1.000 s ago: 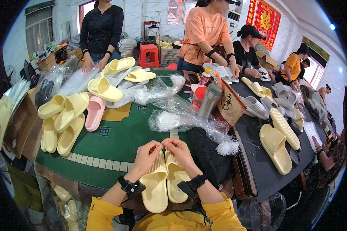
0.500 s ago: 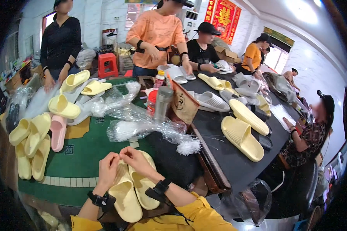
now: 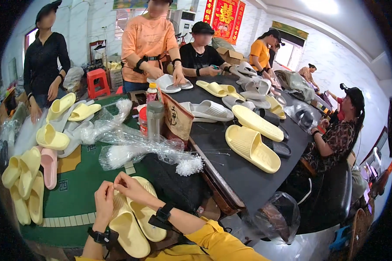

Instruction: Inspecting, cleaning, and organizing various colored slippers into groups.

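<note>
A pair of pale yellow ribbed slippers lies at the table's near edge, the left slipper beside the right slipper. Over their far ends, my left hand and my right hand meet with fingertips pinched together. Whatever they pinch is too small to make out. Beyond them, a clear plastic bag lies with a bundle of thin white plastic strands spilling from its right end.
Yellow slippers and a pink slipper are piled at left. A grey tumbler and brown paper bag stand mid-table beside the raised wooden edge. More slippers cover the black table at right. Several people work around it.
The whole view has swung right, so things sit further left. My hands stay pinched together over the slippers. At right, the seated person now handles a clear bag with something dark inside.
</note>
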Tool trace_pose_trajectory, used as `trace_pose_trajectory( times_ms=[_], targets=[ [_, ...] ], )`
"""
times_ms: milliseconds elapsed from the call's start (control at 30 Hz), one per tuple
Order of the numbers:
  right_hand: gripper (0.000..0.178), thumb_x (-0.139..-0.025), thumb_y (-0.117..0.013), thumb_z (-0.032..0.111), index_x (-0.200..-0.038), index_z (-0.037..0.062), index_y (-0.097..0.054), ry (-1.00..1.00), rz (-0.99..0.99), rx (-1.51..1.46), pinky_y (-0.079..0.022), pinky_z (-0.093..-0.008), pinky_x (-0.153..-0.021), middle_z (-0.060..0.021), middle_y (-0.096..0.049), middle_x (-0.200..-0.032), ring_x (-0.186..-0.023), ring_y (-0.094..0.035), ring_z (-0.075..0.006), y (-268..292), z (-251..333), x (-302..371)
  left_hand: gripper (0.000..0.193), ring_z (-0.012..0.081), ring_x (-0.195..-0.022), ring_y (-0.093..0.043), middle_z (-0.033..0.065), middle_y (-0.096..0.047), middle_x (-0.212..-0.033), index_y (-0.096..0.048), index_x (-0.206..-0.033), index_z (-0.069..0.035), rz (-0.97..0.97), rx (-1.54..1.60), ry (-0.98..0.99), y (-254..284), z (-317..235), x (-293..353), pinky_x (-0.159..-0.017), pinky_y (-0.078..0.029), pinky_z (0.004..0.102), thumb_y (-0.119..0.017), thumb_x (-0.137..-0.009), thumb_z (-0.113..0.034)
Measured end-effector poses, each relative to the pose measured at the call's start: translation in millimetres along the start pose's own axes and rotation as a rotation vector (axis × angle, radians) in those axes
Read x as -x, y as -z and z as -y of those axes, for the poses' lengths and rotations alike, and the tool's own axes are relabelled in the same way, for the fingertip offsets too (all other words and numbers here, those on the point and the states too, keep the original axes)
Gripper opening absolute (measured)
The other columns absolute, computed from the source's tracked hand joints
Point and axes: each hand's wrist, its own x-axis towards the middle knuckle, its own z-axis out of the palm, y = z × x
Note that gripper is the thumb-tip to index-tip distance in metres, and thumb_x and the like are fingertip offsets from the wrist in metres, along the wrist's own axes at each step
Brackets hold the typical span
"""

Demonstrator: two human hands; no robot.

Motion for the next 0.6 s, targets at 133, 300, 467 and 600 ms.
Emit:
trace_pose_trajectory(
  times_ms=[133,300,467,600],
  targets=[
    [0.011,-0.094,-0.058,0.011,-0.097,0.0024,-0.052,0.018,-0.073,-0.144,-0.045,-0.0255,-0.071,-0.0012,-0.055,-0.086,-0.079,-0.052,-0.0089,3,-4,4,0.009,0.0094,-0.062,-0.042,0.0020,-0.047,-0.066,-0.053,-0.085,0.002,0.021,0.059,0.101,-3,-8,-1,-0.055,-0.036,0.0260,-0.053,-0.092,-0.003],
    [0.028,-0.094,-0.056,0.010,-0.121,0.0015,-0.055,0.084,-0.197,0.112,-0.046,-0.0292,-0.095,-0.0066,-0.058,-0.116,-0.110,-0.056,-0.0162,10,48,29,0.015,0.0129,-0.075,-0.053,0.0074,-0.055,-0.095,-0.054,-0.106,0.001,0.000,-0.003,0.054,2,-1,13,-0.066,-0.046,0.0272,-0.053,-0.092,-0.003],
    [0.026,-0.092,-0.059,0.005,-0.118,0.0013,-0.059,0.098,-0.116,0.285,-0.047,-0.0300,-0.092,-0.0091,-0.058,-0.119,-0.113,-0.055,-0.0170,68,176,117,0.048,0.0359,-0.110,-0.050,0.0197,-0.046,-0.125,-0.046,-0.129,0.001,0.024,-0.382,-0.262,17,-43,58,-0.097,-0.041,0.0417,-0.057,-0.082,0.001],
    [0.018,-0.090,-0.061,0.005,-0.107,0.0007,-0.064,0.058,-0.533,0.594,-0.049,-0.0256,-0.079,-0.0063,-0.066,-0.102,-0.094,-0.061,-0.0141,156,223,173,0.056,0.0420,-0.119,-0.043,0.0229,-0.043,-0.132,-0.044,-0.130,0.002,0.317,-0.460,-0.171,35,-68,111,-0.099,-0.037,0.0451,-0.063,-0.078,-0.005]
  ],
)
